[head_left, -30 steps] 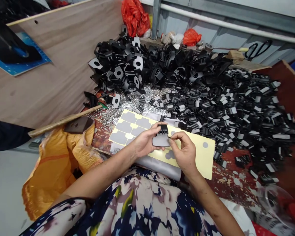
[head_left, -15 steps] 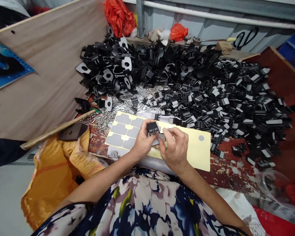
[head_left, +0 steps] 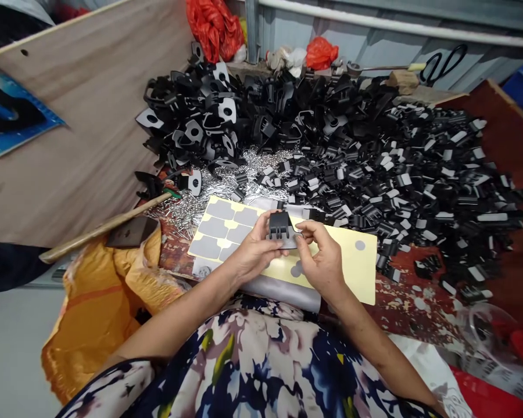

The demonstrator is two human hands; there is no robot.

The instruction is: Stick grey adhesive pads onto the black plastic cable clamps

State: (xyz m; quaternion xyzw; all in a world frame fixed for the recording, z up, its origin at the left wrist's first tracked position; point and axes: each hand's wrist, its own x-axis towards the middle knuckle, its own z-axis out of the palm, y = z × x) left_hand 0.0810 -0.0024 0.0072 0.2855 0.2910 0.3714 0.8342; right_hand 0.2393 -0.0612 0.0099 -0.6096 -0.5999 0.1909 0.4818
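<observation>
My left hand (head_left: 253,251) grips a small black plastic clip part (head_left: 280,227) with its fingers closed round it. My right hand (head_left: 323,264) pinches the same part's right edge, where a grey pad sits on it. Both hands hover over a yellow backing sheet (head_left: 353,267) that carries several grey adhesive pads (head_left: 220,229) on its left end.
A large heap of black plastic clip parts (head_left: 375,168) fills the table behind the sheet. Small silver metal pieces (head_left: 226,191) lie near the sheet. A hammer (head_left: 108,229) rests at the left over an orange bag (head_left: 108,296). Scissors (head_left: 442,64) hang at the back right.
The black part was turned in my hands, first tilted up, then laid back flat-side toward me. The camera view shifted left and back slightly.
</observation>
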